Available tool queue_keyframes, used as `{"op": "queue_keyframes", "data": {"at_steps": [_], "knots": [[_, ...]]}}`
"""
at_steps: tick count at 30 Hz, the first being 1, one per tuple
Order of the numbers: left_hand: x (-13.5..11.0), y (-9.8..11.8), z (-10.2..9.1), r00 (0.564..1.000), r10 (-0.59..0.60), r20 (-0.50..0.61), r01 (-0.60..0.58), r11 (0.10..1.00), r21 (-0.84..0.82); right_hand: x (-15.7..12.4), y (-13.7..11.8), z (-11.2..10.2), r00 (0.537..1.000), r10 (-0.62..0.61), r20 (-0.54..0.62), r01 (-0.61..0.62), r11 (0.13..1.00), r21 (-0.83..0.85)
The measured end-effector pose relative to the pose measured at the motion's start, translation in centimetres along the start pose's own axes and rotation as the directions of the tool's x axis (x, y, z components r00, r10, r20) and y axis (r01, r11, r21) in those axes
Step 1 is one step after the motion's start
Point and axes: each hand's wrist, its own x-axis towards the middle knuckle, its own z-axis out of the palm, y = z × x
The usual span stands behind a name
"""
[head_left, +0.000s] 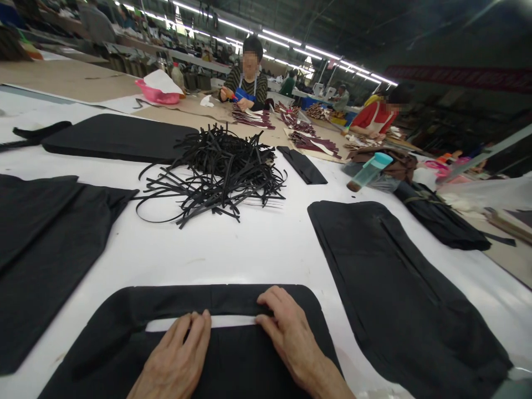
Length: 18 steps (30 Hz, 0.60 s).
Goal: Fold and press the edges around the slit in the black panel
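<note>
A black fabric panel (124, 327) with a long narrow slot lies in front of me on the white table (257, 244). My left hand (177, 357) rests flat on the panel just below the slot, fingers stretched forward. My right hand (291, 332) lies open at the slot's right end, fingertips touching the strip of fabric above it. Neither hand grips anything. Beyond them sits a loose heap of thin black strips (216, 172).
More black panels lie at the right (399, 293), the left (41, 244) and the far left (112, 137). A small dark piece (302, 165), a teal-capped bottle (368, 170) and a pink basin (158, 93) lie farther off. Two people work at the far end.
</note>
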Motion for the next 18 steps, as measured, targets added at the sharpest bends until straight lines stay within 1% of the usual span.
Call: {"op": "queue_keyframes", "data": {"at_steps": [2,4,8,10,13,18], "knots": [[0.0,0.0,0.0,1.0,-0.016,0.004,0.016,1.0,-0.006,-0.2,0.4,-0.1,0.999,-0.054,-0.004,0.054,0.998,-0.034],[0.0,0.0,-0.1,1.0,-0.021,0.013,0.021,1.0,-0.008,-0.3,0.9,0.2,0.994,-0.105,-0.001,0.104,0.988,-0.11],[-0.1,0.0,0.2,1.0,-0.018,-0.013,0.018,1.0,-0.017,-0.3,1.5,0.9,0.991,-0.136,-0.013,0.131,0.973,-0.192],[-0.1,0.0,0.4,0.999,-0.044,-0.029,0.043,0.998,-0.045,-0.3,1.5,1.1,0.991,-0.129,-0.014,0.124,0.972,-0.199],[-0.1,0.1,0.3,0.995,-0.102,-0.023,0.099,0.992,-0.079,-0.3,1.3,1.3,0.996,-0.091,-0.006,0.087,0.973,-0.212],[0.0,0.0,-0.3,0.995,-0.098,-0.013,0.097,0.992,-0.08,-0.3,0.8,1.9,1.0,0.006,0.01,-0.003,0.952,-0.306]]}}
